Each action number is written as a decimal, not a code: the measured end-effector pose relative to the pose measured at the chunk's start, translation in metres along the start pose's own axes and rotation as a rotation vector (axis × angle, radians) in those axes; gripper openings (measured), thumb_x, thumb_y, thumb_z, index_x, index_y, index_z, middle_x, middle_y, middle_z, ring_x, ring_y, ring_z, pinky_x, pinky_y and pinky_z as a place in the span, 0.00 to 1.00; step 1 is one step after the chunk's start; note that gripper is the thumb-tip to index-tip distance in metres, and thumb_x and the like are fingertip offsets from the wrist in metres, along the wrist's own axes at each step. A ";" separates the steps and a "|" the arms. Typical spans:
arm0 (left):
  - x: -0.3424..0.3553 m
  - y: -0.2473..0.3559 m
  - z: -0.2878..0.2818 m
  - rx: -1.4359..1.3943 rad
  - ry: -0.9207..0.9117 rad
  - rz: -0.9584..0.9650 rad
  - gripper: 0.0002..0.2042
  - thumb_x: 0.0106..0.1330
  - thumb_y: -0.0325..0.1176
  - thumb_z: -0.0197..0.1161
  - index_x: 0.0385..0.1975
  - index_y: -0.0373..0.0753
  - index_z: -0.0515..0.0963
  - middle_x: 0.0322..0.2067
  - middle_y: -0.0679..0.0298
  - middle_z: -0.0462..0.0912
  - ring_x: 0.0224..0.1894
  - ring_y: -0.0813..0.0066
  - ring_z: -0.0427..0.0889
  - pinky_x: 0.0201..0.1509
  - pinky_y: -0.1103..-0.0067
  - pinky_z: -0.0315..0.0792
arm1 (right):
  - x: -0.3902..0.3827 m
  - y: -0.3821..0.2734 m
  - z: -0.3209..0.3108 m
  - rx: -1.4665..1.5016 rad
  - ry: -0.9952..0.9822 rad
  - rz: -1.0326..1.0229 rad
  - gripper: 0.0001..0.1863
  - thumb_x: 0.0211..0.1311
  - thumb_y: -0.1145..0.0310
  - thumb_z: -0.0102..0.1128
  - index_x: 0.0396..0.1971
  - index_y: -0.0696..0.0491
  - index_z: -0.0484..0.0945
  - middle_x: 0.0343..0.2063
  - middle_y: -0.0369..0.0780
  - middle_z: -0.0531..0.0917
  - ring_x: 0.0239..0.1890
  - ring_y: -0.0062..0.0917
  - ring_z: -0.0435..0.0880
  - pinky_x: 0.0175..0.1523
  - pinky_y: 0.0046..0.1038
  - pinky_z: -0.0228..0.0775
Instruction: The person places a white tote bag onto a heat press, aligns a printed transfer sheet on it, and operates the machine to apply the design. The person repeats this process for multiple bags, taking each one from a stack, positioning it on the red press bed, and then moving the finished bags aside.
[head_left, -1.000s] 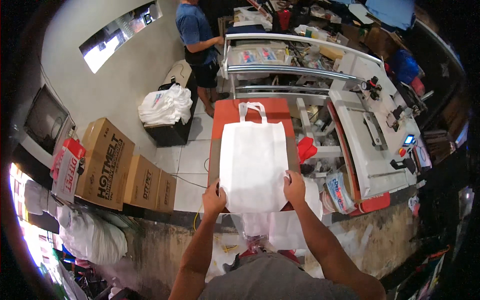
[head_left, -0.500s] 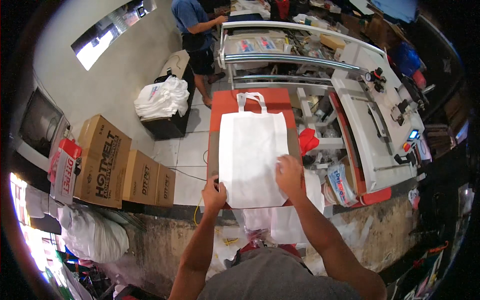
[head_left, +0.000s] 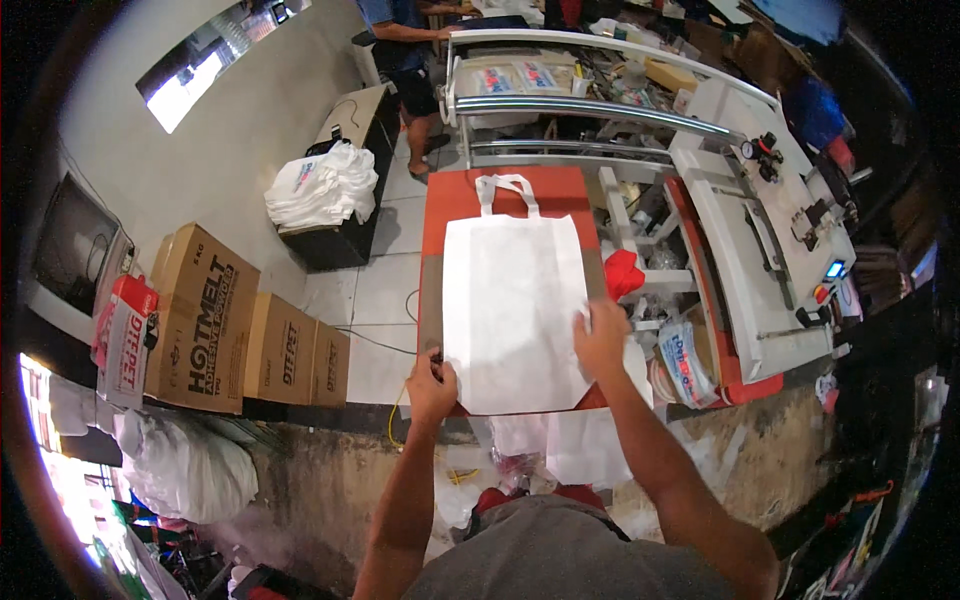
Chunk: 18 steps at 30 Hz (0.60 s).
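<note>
A plain white tote bag lies flat on a red and brown press bed, its two handles pointing away from me. Curled at the bag's lower left edge is my left hand; whatever sits between its fingers is hidden. My right hand, a little blurred, has the bag's right side edge between thumb and fingers. More white fabric shows beyond my right wrist, partly covered by it.
A white heat press machine with metal rails stands right and behind. Cardboard boxes line the left. White bags are piled on a dark-sided table. Another person stands at the back. Red cloth hangs beside the bed.
My right hand has moved from the bag's face outward to its right edge, and that side now lies farther right. My left hand stays at the lower left edge.
</note>
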<state>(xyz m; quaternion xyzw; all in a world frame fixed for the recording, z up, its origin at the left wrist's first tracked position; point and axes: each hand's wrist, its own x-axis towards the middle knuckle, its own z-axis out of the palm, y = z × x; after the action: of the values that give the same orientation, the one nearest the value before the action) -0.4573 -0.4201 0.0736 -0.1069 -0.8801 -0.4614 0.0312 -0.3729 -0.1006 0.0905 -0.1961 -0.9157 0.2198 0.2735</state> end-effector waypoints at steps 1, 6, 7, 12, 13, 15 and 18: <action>0.000 0.004 -0.001 -0.037 0.011 -0.016 0.15 0.61 0.28 0.62 0.48 0.33 0.76 0.24 0.57 0.80 0.28 0.59 0.81 0.36 0.66 0.76 | -0.027 0.007 -0.010 -0.020 0.062 0.060 0.15 0.60 0.60 0.65 0.42 0.52 0.77 0.44 0.45 0.79 0.48 0.44 0.75 0.51 0.54 0.60; -0.002 -0.004 -0.001 -0.049 0.012 0.061 0.15 0.60 0.27 0.63 0.47 0.33 0.75 0.23 0.59 0.77 0.27 0.61 0.80 0.34 0.67 0.75 | -0.092 -0.003 -0.035 -0.135 -0.022 0.369 0.13 0.58 0.56 0.67 0.26 0.49 0.77 0.32 0.38 0.82 0.43 0.39 0.77 0.48 0.46 0.61; -0.002 -0.009 0.000 -0.028 0.001 0.072 0.15 0.60 0.27 0.63 0.46 0.33 0.75 0.22 0.59 0.77 0.26 0.60 0.79 0.34 0.66 0.75 | -0.091 -0.004 -0.032 -0.144 -0.048 0.373 0.13 0.57 0.56 0.67 0.26 0.50 0.77 0.32 0.38 0.82 0.43 0.39 0.77 0.48 0.47 0.61; -0.003 -0.015 0.006 0.064 0.013 0.131 0.15 0.60 0.27 0.63 0.47 0.35 0.74 0.22 0.60 0.77 0.27 0.59 0.79 0.35 0.66 0.74 | -0.081 0.000 -0.014 -0.157 -0.051 0.363 0.13 0.58 0.56 0.65 0.26 0.50 0.79 0.32 0.37 0.82 0.42 0.40 0.77 0.47 0.47 0.59; -0.002 -0.014 0.007 0.071 0.003 0.116 0.15 0.60 0.27 0.63 0.47 0.35 0.74 0.23 0.60 0.77 0.27 0.59 0.79 0.35 0.66 0.73 | -0.081 0.002 -0.013 -0.151 -0.037 0.357 0.12 0.58 0.57 0.65 0.26 0.50 0.79 0.32 0.38 0.82 0.42 0.40 0.77 0.47 0.46 0.59; -0.001 -0.009 0.007 0.106 0.014 0.124 0.13 0.62 0.27 0.61 0.46 0.34 0.75 0.26 0.57 0.78 0.29 0.62 0.79 0.37 0.69 0.75 | -0.078 0.004 -0.012 -0.120 -0.010 0.344 0.11 0.59 0.58 0.65 0.26 0.50 0.79 0.31 0.38 0.82 0.41 0.41 0.77 0.46 0.48 0.60; 0.002 -0.013 0.003 0.072 -0.020 0.043 0.12 0.63 0.27 0.58 0.46 0.32 0.77 0.29 0.53 0.82 0.34 0.59 0.82 0.43 0.65 0.76 | -0.077 0.006 -0.012 0.005 0.003 0.348 0.11 0.60 0.59 0.64 0.26 0.51 0.78 0.30 0.39 0.82 0.40 0.41 0.77 0.45 0.49 0.62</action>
<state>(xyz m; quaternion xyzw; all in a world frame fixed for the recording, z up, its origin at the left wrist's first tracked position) -0.4616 -0.4247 0.0618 -0.1292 -0.8940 -0.4275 0.0363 -0.3051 -0.1291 0.0651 -0.3511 -0.8670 0.2656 0.2332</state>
